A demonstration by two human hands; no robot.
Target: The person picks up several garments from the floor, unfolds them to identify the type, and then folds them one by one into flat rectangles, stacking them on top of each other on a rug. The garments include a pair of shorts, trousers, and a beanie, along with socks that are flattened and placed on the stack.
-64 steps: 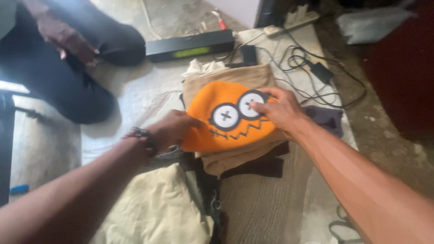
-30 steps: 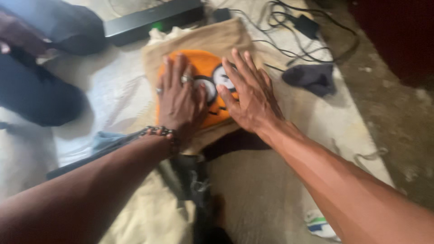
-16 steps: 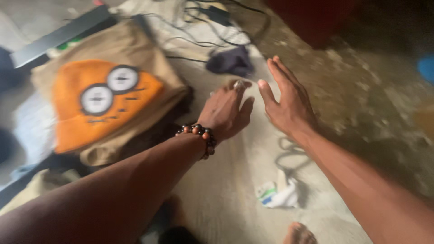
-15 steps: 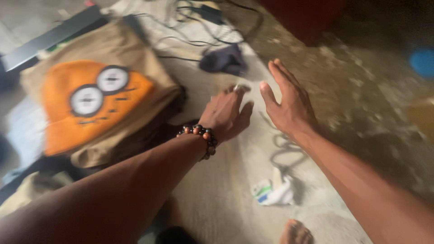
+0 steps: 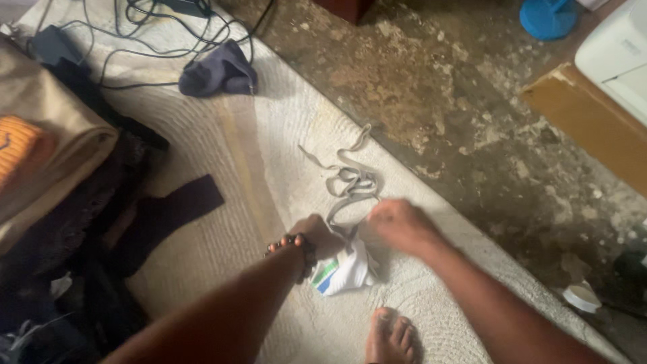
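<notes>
Your left hand (image 5: 315, 236) and right hand (image 5: 399, 224) both close on a small white garment (image 5: 344, 271) with a grey strap (image 5: 349, 183), low on the pale rug (image 5: 269, 148) by your bare foot (image 5: 391, 337).

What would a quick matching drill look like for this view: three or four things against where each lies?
Things:
1. white cloth
2. grey strap
3. dark sock
4. orange hat

Places:
A. far left, on the tan folded pile
B. top, beside the black cables
C. between the left hand and right hand
D. loose on the mat, just beyond the hands

Pairs: 1-C, 2-D, 3-B, 4-A
</notes>
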